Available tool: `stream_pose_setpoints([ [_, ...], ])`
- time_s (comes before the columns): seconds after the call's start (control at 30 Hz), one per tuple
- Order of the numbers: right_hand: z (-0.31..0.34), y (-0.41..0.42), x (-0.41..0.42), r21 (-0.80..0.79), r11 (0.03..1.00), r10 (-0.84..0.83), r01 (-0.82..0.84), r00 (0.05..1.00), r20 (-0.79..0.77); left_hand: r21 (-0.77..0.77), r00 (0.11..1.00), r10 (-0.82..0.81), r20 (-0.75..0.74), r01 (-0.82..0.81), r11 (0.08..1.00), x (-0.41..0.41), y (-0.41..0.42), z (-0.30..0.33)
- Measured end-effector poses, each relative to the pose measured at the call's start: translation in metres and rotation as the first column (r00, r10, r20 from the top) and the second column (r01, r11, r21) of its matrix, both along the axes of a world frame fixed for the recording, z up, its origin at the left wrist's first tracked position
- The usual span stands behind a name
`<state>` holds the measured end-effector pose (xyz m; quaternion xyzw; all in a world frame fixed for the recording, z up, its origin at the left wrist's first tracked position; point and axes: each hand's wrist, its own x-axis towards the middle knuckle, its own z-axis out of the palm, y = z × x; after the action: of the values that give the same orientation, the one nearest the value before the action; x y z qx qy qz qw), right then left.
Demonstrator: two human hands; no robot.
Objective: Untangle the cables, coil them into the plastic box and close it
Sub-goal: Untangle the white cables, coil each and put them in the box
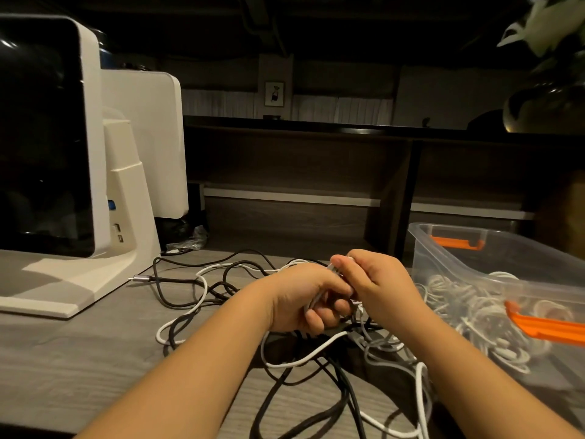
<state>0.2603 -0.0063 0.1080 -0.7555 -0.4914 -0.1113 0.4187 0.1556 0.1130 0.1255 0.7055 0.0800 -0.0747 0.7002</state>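
Note:
A tangle of black, white and grey cables (202, 293) sprawls over the grey wooden desk (79, 359). My left hand (304, 299) grips a bunch of white cable at the middle of the tangle. My right hand (376, 286) touches it from the right and pinches the same white cable between thumb and fingers. A clear plastic box (459, 258) with orange latches (544, 326) stands open at the right, with coiled white cables (474, 315) inside. No lid is visible.
A white machine (95, 160) with a dark window stands on the desk at the left. A loose metal plug (137, 278) lies near its base. Dark shelving runs along the back, and a dark vase (547, 103) stands at the far right.

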Motion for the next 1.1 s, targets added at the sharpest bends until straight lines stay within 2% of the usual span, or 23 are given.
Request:
stream_pose_setpoints([
  [0.07, 0.0, -0.001, -0.001, -0.002, 1.0, 0.018, -0.018, 1.0, -0.011, 0.147, 0.999, 0.008, 0.036, -0.013, 0.989, 0.001, -0.004, -0.001],
  [0.13, 0.0, -0.002, 0.001, -0.026, 0.999, 0.023, -0.024, 0.999, -0.035, 0.228, 0.998, 0.007, 0.057, -0.02, 0.974, 0.001, -0.005, -0.002],
  [0.2, 0.001, -0.003, 0.004, -0.012, 0.998, 0.058, -0.06, 0.99, -0.125, 0.237, 0.999, -0.023, 0.046, 0.011, 0.971, 0.0, -0.005, -0.003],
  [0.3, 0.003, -0.005, 0.005, 0.089, 0.987, 0.156, -0.132, 0.916, -0.37, 0.251, 0.999, -0.05, 0.01, 0.046, 0.967, 0.001, -0.004, -0.004],
  [0.43, 0.007, -0.01, 0.008, 0.058, 0.972, 0.227, -0.227, 0.851, -0.473, 0.31, 0.998, -0.05, 0.023, 0.041, 0.95, 0.003, 0.0, -0.004],
  [0.5, 0.008, -0.012, 0.011, 0.085, 0.963, 0.265, -0.255, 0.848, -0.46, 0.336, 0.998, -0.046, 0.04, 0.03, 0.942, 0.004, 0.0, -0.005],
  [0.6, 0.009, -0.012, 0.011, 0.114, 0.967, 0.252, -0.229, 0.931, -0.265, 0.373, 0.995, -0.089, 0.044, 0.067, 0.925, 0.005, -0.001, -0.006],
  [0.67, 0.007, -0.009, 0.009, 0.155, 0.966, 0.238, -0.206, 0.944, -0.229, 0.389, 0.986, -0.166, 0.028, 0.142, 0.91, 0.003, -0.005, -0.007],
  [0.8, 0.003, -0.006, 0.01, 0.173, 0.971, 0.229, -0.164, 0.845, -0.483, 0.37, 0.966, -0.246, 0.083, 0.2, 0.907, 0.001, -0.006, -0.006],
  [0.87, 0.001, -0.007, 0.012, 0.095, 0.981, 0.193, -0.169, 0.814, -0.548, 0.315, 0.977, -0.152, 0.152, 0.097, 0.944, 0.001, -0.003, -0.004],
  [0.93, -0.001, -0.006, 0.013, -0.015, 0.983, 0.145, -0.183, 0.821, -0.553, 0.272, 0.974, 0.056, 0.22, -0.117, 0.955, 0.004, 0.002, -0.004],
  [1.03, -0.002, -0.003, 0.008, -0.021, 0.97, 0.182, -0.244, 0.776, -0.604, 0.287, 0.878, 0.342, 0.335, -0.441, 0.85, 0.011, 0.01, -0.007],
  [1.1, -0.001, -0.001, 0.002, -0.048, 0.963, 0.189, -0.265, 0.791, -0.583, 0.332, 0.806, 0.406, 0.432, -0.56, 0.759, 0.016, 0.012, -0.01],
])
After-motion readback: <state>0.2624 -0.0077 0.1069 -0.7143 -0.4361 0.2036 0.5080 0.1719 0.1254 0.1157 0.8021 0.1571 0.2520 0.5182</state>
